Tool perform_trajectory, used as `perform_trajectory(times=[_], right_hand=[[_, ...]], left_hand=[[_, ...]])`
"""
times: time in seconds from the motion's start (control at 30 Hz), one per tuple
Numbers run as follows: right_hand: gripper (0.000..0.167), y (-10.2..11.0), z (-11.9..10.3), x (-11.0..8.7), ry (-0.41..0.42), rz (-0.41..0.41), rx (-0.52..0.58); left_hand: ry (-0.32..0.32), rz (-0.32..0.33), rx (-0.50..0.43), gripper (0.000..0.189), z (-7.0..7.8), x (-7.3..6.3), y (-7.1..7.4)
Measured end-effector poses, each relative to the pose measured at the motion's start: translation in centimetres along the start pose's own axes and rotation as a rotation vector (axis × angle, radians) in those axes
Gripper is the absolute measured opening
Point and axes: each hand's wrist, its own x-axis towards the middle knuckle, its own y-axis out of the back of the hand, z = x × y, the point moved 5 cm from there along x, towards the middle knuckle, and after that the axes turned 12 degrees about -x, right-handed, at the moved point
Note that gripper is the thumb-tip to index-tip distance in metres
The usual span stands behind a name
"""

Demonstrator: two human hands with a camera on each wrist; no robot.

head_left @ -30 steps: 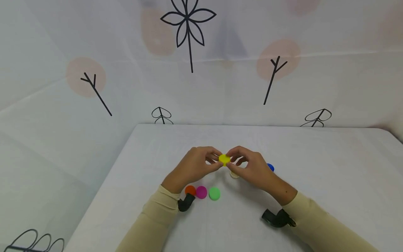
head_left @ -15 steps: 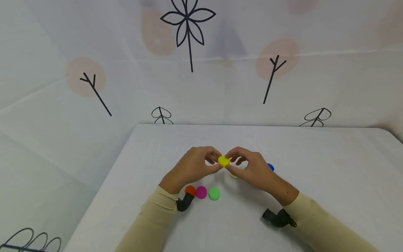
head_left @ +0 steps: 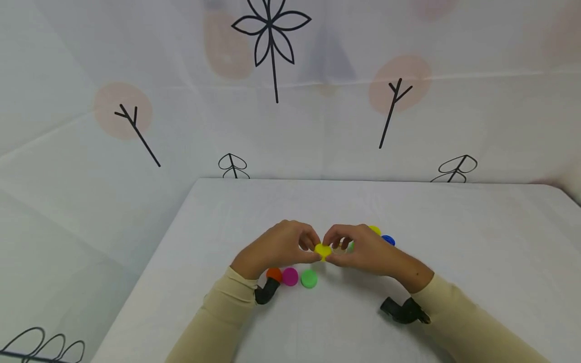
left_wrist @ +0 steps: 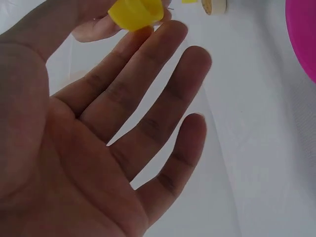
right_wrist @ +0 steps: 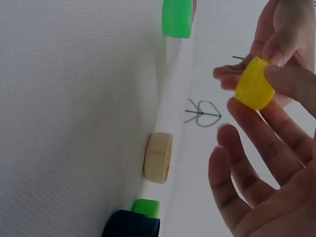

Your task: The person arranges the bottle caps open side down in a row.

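- Head view: here are both hands, nearly meeting above the white table (head_left: 290, 327), and the left hand (head_left: 281, 246) pinches the yellow piece (head_left: 323, 251) from its side, thumb below and fingertip above. Opposite it the right hand (head_left: 369, 250) does the same, a narrow pinch on each side.
- Same view, the yellow piece: it sits right between the two sets of fingertips, broad at the top and narrower down where the thumbs press. It is about as wide as tall, so no long axis stands out. Nearer the person, an orange disc (head_left: 274, 274), a magenta disc (head_left: 290, 277) and a light green disc (head_left: 309, 279) lie in a row; beyond the right hand, a blue piece (head_left: 388, 240) peeks out beside a second yellow piece (head_left: 374, 230).
- Left wrist view: palm on show, the outer fingers of the left hand fanned apart and holding nothing, the yellow piece up at the top edge by the fingertips. A curved rim shows on it, partly cut off by the frame.
- Right wrist view: thumb and fingertips of the right hand close on the yellow piece, its other fingers loosely bent, the left thumb against the top. A stubby, round-sided piece, leaning slightly; a wooden disc (right_wrist: 158, 158) stands on the table, well apart.
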Motion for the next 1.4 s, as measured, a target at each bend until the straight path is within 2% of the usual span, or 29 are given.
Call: perform_trajectory(times=[0.23,0.4,0.67,0.97,1.27,1.4], right_hand=[[0.02,-0.9,0.5,0.0,0.006,-0.125,0.008],[0.022,-1.3,0.6,-0.1,-0.006,-0.178,0.005],[0.022,-1.5,0.7,-0.2,-0.03,-0.234,0.005],[0.021,-1.5,0.8,-0.4,-0.043,-0.263,0.033],[0.017,-1.9,1.0,-0.5,-0.012,-0.316,0.011],[0.018,-2.1,1.0,-0.6,-0.008,-0.332,0.016]], left_hand=[[0.051,-0.093,0.001,0.015,-0.6,0.2,-1.1],[0.05,-0.12,0.022,0.014,-0.8,0.2,-1.7],[0.037,-0.142,0.034,0.012,-0.9,0.3,-2.4],[0.028,-0.144,0.029,0.012,-1.0,0.5,-2.8],[0.01,-0.143,0.151,0.015,-1.0,0.9,-3.5],[0.009,-0.139,0.168,0.016,-0.9,0.9,-3.8]])
